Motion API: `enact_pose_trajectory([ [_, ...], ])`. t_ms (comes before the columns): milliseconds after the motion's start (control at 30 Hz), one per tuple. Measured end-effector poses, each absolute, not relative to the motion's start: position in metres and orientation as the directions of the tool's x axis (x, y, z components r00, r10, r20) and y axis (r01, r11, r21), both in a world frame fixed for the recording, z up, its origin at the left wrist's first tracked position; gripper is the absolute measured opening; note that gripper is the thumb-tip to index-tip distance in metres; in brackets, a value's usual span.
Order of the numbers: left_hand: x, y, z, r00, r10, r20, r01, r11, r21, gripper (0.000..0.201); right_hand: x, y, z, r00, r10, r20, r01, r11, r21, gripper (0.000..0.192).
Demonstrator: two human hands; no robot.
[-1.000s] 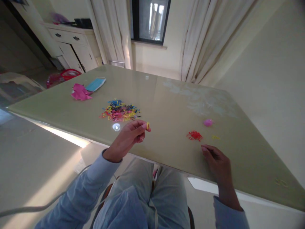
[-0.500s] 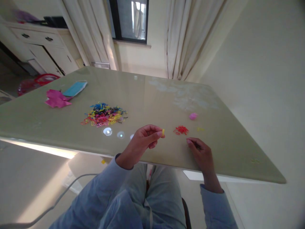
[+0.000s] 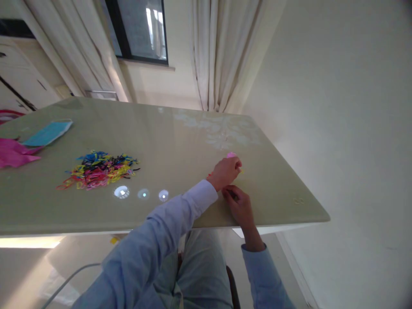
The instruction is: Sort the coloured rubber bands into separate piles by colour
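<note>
My left hand (image 3: pixel 226 171) reaches across to the right, fingers pinched together and pointing down at small yellow rubber bands (image 3: pixel 242 171) on the table. Its fingertips are partly hidden, but yellow shows right beside them. Under its wrist, a bit of the red rubber band pile (image 3: pixel 209 175) peeks out; the rest is covered. Just behind the knuckles lies a small pink lump (image 3: pixel 231 154). Close below, my right hand (image 3: pixel 238 206) rests on the table with thumb and fingers curled together; whatever they hold, if anything, cannot be made out.
A large heap of mixed-colour rubber bands (image 3: pixel 103 169) lies on the left part of the table (image 3: pixel 180 146). Farther left are a blue face mask (image 3: pixel 48 133) and a crumpled pink sheet (image 3: pixel 16 153). Faint small pieces (image 3: pixel 298 201) lie near the right corner.
My left hand has swung right, from left of the red pile to over it, carrying a yellow rubber band. My right hand stays near the red pile. The view has turned right.
</note>
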State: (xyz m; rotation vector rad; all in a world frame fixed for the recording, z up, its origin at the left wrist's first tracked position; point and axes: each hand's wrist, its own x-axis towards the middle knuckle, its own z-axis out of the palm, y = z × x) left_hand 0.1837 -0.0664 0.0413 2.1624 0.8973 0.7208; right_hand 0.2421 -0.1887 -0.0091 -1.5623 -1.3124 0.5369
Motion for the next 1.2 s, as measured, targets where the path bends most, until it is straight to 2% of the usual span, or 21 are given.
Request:
enact_pose_trajectory([
  [100,0.196,-0.061,0.036,0.680,0.723,0.121,0.528,-0.598,0.604,0.020,0.242,-0.189,-0.009,0.319,0.912,0.259,0.464,0.088,-0.881,0.023],
  [167,0.202,-0.060,0.033,0.707,0.703,0.084,0.552,-0.622,0.556,0.021,0.242,-0.189,-0.009,0.319,0.912,0.258,0.442,0.097,-0.892,0.023],
  [467,0.202,-0.053,0.031,0.722,0.675,0.155,0.528,-0.681,0.507,0.024,0.243,-0.191,-0.009,0.358,0.906,0.226,0.325,0.107,-0.940,0.023],
  [700,0.185,-0.050,0.032,0.699,0.706,0.114,0.609,-0.672,0.421,0.031,0.248,-0.190,-0.014,0.397,0.895,0.204,0.266,0.100,-0.959,0.027],
  [800,0.164,-0.057,0.035,0.684,0.709,0.172,0.582,-0.673,0.456,0.029,0.248,-0.192,-0.013,0.413,0.890,0.195,0.246,0.098,-0.964,0.028],
  [1000,0.076,-0.080,0.032,0.543,0.761,0.355,0.465,-0.624,0.628,0.015,0.248,-0.194,-0.009,0.405,0.892,0.203,0.276,0.092,-0.957,0.029],
  [1200,-0.024,-0.099,0.006,0.346,0.876,0.335,0.543,-0.478,0.691,0.013,0.249,-0.188,-0.005,0.365,0.913,0.184,0.353,0.047,-0.934,0.033],
])
